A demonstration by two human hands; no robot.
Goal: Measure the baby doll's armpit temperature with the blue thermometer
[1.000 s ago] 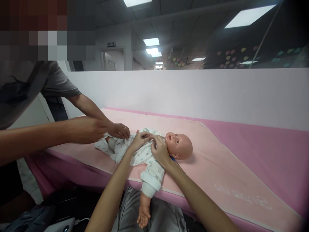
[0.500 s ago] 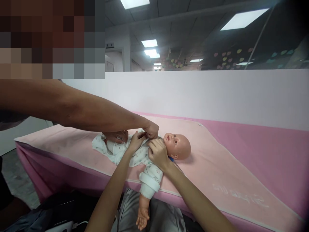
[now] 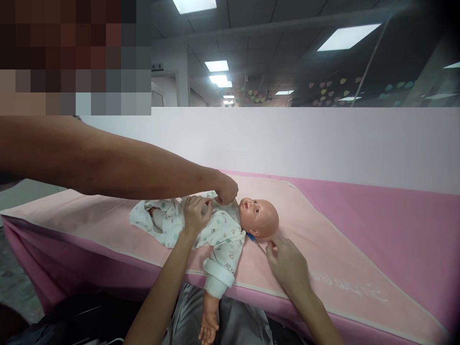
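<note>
A bald baby doll point(image 3: 264, 218) lies on its back, its head to the right. It wears a white printed baby shirt point(image 3: 219, 230) with the near sleeve cuff folded back, and its bare arm hangs over the table edge. My left hand point(image 3: 197, 214) is closed at the shirt's front, thumb and finger pinching its edge. Just right of the doll's head, my right hand point(image 3: 288, 263) is held low over the pad, its fingers curled together; what they hold, if anything, is hidden. A small blue piece point(image 3: 251, 236) with a thin dark line shows under the doll's neck.
Another person's arm point(image 3: 143, 165) reaches in from the left, its closed hand point(image 3: 228, 188) at the doll's chest. A pale pink pad point(image 3: 323, 249) covers a darker pink cloth point(image 3: 402, 220) on the table. Behind stands a white partition point(image 3: 305, 141).
My right hand has left the doll's collar and moved right, beyond its head. My left hand has shifted slightly left on the shirt. The other person's second hand is no longer visible.
</note>
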